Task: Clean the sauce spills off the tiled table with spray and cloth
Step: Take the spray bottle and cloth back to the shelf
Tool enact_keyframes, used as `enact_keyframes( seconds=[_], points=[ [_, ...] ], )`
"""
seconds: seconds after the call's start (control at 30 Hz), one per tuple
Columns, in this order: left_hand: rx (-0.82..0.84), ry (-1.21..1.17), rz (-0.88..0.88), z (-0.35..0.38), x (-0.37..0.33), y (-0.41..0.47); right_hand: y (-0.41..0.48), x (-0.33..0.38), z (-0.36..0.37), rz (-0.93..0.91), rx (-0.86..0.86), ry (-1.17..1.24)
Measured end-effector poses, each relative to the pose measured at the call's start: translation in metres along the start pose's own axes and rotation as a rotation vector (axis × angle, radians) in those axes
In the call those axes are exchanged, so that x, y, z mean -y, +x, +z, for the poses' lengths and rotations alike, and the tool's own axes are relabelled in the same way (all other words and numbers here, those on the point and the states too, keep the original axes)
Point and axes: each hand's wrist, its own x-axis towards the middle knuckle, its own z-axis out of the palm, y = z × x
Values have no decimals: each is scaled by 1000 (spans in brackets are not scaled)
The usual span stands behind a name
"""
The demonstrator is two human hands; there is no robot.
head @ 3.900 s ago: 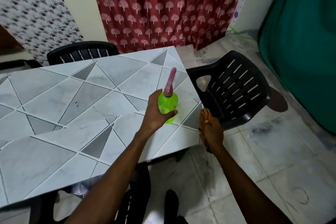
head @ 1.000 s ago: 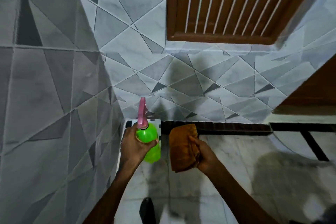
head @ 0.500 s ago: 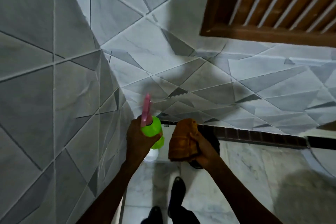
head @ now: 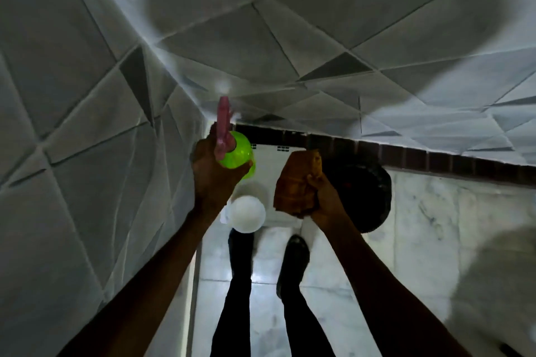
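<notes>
My left hand [head: 211,180] grips a green spray bottle [head: 236,153] with a pink nozzle [head: 223,116] that points up toward a corner of grey triangle-patterned wall tiles [head: 261,46]. A faint white mist shows at the nozzle's tip. To its right, my right hand [head: 322,200] clutches a bunched orange-brown cloth [head: 298,182] at about the same height. The tiled table is out of view.
Tiled walls close in on the left [head: 72,153] and ahead. A dark brick-like skirting strip [head: 406,153] runs along the wall's foot. On the marble floor [head: 435,226] sit a round white object [head: 246,213] and a dark round object [head: 368,194]. My legs and shoes stand below.
I have turned away from the table to a tiled corner and moved closer to it. Both hands still hold the bottle and cloth; mist now shows at the nozzle.
</notes>
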Motion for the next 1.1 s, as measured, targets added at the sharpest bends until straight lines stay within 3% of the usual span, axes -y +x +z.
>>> enact_keyframes(
  seconds=[0.3,0.77,1.0,1.1],
  points=[
    [120,21,-16,47,98,34,114,-36,7,98,-119,-83],
    [180,29,76,58,103,30,153,-41,7,73,-54,-139],
    [147,31,59,63,105,25,167,-39,-6,-151,-255,-651],
    [143,4,70,64,106,24,169,-38,-11,-167,-282,-730]
  ],
)
